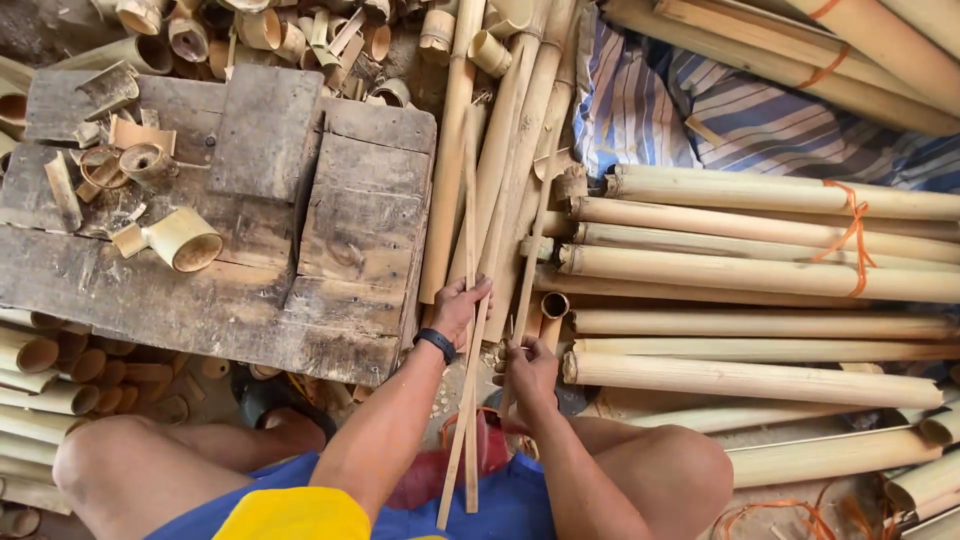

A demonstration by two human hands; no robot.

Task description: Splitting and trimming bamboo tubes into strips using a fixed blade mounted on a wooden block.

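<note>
hands are seen low in the middle. the left hand (458, 312) is wrapped around thin bamboo strips (470, 300), with the fingers curled and pressed on them. another strip (532, 240) is pinched by the right hand (528, 372), fingers close together. the strips run up past the fingertips and down below the wrists. a wooden board (250, 250) lies left of the fingers, with a cut cup (183, 238) on it. tied poles (760, 270) lie to the right of the fingers.
</note>
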